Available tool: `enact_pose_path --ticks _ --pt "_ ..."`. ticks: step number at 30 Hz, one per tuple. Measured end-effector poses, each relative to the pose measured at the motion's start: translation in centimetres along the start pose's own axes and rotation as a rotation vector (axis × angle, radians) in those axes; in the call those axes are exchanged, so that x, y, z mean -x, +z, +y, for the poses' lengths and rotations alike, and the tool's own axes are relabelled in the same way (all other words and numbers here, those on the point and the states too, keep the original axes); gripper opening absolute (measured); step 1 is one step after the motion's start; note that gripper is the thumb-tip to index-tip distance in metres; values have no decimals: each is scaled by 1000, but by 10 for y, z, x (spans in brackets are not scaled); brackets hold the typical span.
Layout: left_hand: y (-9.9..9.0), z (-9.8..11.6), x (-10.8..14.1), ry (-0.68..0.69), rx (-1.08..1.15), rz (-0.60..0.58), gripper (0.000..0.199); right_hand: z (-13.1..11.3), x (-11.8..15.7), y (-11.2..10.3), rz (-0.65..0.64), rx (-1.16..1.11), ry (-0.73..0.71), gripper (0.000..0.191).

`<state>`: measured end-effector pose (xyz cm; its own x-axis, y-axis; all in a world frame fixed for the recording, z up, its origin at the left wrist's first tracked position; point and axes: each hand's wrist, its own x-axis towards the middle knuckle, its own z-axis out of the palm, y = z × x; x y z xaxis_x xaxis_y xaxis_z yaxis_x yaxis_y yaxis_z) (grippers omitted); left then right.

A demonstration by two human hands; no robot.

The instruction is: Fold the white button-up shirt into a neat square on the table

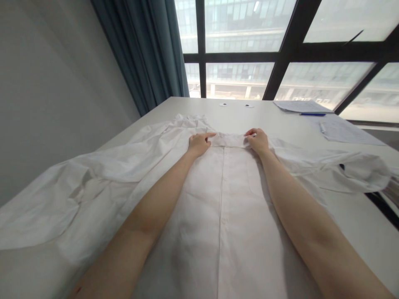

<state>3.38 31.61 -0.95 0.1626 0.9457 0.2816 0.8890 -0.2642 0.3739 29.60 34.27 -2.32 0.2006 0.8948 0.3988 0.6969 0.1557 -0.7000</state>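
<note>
A white buttoned garment (pixel 237 199) lies spread over the table, its button line running down the middle and its sleeves out to both sides. At the left end of the band along its far edge is my left hand (pixel 199 144), index finger extended and thumb apart, touching the cloth. My right hand (pixel 258 140) pinches the right end of that same band between thumb and fingers. The band lies flat between the two hands.
Papers (pixel 304 106) and a blue pen (pixel 312 114) lie at the back right of the white table (pixel 252 117), with a white marker (pixel 322 128) nearer. Two small white oval pieces sit by the far edge. A blue curtain (pixel 149 50) hangs at the left of the windows.
</note>
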Motion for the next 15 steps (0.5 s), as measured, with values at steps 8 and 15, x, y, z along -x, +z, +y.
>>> enact_pose_path --ticks 8,15 --pt "6 -1 -2 40 -149 -39 57 7 -4 7 6 38 -65 31" --pt "5 3 2 32 -223 -29 50 7 -2 7 -60 112 -106 54"
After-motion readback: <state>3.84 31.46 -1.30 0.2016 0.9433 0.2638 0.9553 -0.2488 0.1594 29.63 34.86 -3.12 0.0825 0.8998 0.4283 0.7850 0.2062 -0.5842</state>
